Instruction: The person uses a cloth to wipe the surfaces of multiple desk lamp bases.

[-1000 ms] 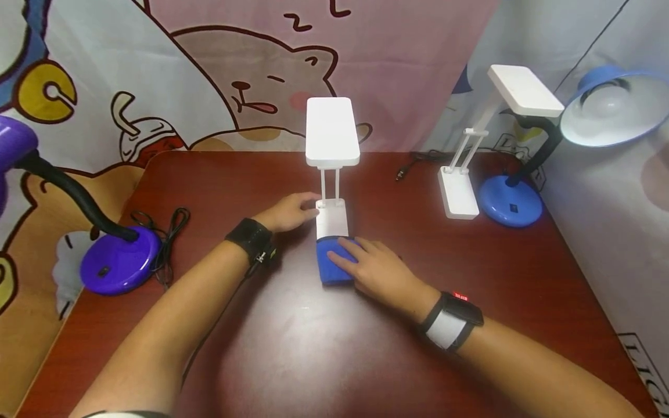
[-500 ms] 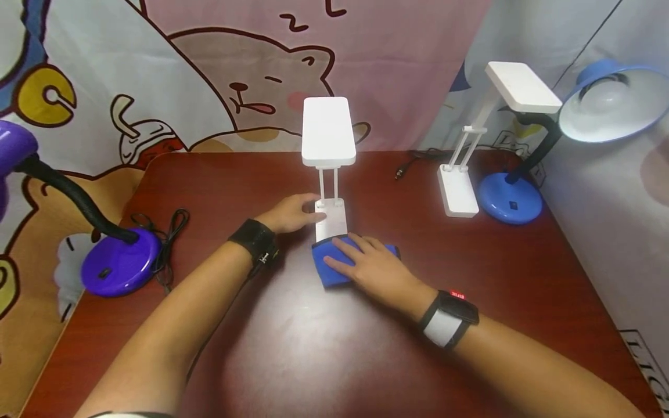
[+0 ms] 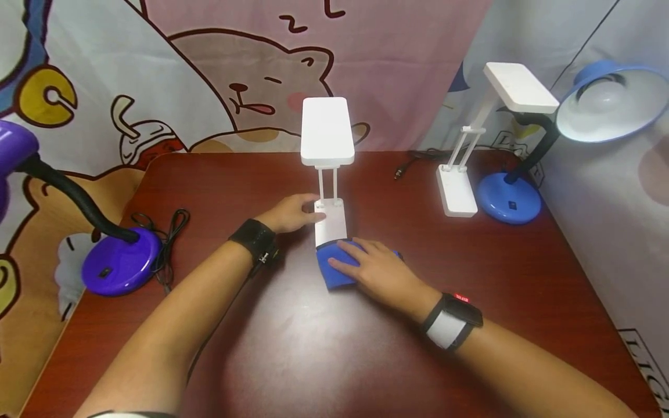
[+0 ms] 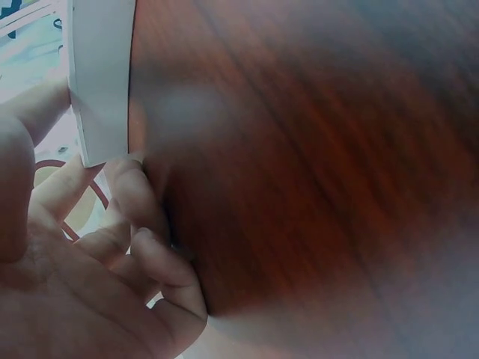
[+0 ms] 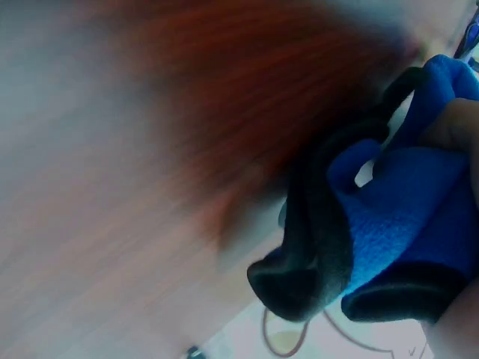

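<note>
A white folding desk lamp (image 3: pixel 327 130) stands mid-table, its flat head raised on two thin rods. My left hand (image 3: pixel 289 213) grips the left side of its base (image 3: pixel 331 223), thumb on top. The left wrist view shows the base's white edge (image 4: pixel 101 82) between thumb and fingers. My right hand (image 3: pixel 384 270) lies over a blue cloth (image 3: pixel 333 271) with black trim, fingers spread and straight, pressing it over the near end of the base. Seen from the right wrist, the cloth (image 5: pixel 404 217) bunches up under the palm; the base's near end is hidden.
At the left stands a purple gooseneck lamp (image 3: pixel 121 261) with a coiled black cord (image 3: pixel 166 241). A second white lamp (image 3: pixel 457 190) and a blue gooseneck lamp (image 3: pixel 509 200) stand at the right. A cable plug (image 3: pixel 399 172) lies near the table's back edge.
My right hand and the cloth have shifted slightly forward, then back toward me, over the base. The left thumb has come farther onto the base top.
</note>
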{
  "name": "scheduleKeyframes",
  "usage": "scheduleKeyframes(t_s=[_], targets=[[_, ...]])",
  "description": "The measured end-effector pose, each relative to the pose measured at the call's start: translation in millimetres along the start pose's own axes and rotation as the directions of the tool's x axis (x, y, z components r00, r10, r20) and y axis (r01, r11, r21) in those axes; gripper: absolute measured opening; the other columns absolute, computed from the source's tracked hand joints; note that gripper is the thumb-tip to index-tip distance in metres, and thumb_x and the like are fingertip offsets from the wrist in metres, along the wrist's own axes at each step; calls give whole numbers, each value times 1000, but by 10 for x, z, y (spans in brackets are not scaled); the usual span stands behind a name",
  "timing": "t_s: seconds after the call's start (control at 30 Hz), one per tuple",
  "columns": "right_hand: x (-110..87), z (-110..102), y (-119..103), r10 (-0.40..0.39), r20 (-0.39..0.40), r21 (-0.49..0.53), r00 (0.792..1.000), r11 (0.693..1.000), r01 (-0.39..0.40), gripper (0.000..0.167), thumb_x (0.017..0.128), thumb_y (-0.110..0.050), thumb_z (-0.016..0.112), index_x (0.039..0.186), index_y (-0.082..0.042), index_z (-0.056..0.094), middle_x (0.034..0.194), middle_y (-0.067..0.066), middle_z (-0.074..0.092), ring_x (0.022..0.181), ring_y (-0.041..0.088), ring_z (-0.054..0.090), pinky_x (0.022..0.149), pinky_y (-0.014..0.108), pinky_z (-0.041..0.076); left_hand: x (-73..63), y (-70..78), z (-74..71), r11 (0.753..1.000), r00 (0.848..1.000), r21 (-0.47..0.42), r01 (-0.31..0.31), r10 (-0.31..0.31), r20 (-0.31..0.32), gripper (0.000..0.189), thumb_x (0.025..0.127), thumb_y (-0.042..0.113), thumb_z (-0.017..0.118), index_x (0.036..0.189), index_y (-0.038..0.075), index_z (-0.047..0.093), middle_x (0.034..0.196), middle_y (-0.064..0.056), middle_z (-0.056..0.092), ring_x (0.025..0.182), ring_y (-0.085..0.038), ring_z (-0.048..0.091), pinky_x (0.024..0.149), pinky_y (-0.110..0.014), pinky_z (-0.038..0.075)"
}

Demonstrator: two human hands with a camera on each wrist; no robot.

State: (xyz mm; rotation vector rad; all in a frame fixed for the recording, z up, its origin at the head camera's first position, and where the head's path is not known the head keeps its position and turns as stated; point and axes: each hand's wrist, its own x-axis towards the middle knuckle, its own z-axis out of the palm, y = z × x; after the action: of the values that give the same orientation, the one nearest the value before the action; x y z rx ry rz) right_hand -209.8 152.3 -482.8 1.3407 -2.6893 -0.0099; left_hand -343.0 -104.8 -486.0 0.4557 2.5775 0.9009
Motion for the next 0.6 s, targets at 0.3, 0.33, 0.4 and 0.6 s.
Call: scheduleKeyframes(t_s=[0.3,0.33,0.4,0.6], targets=[[152,-82,386,483,51,466,874,763,-449,62,98,-16,66,156,-3,47,141,28,66,121,42,71,98,56,59,-16,-28,-15,1000,999,22,-22,23,-30,65,102,37,68,156,7,49,148,-21,61,132,-36,59,117,-54,45],[217,-77,439,538,75,505,840,705,-497,62,100,-17,63,157,-2,45,139,28,67,119,42,72,98,56,59,-20,-26,-13,999,999,25,-24,25,-33,65,102,38,68,156,7,50,146,-21,62,129,-36,60,115,-55,46],[353,-56,527,604,108,565,789,616,-549,61,101,-19,61,158,-3,44,136,29,67,116,42,73,96,56,60,-20,-33,-5,999,999,29,-24,25,-33,65,102,38,69,156,8,50,144,-21,63,128,-36,60,114,-54,47],[669,-7,613,637,148,638,756,523,-565,63,102,-23,60,159,-4,42,144,25,64,124,41,70,104,54,57,7,-38,13,999,999,35,-28,30,-35,67,101,40,69,157,8,49,153,-19,58,147,-37,51,123,-54,40]])
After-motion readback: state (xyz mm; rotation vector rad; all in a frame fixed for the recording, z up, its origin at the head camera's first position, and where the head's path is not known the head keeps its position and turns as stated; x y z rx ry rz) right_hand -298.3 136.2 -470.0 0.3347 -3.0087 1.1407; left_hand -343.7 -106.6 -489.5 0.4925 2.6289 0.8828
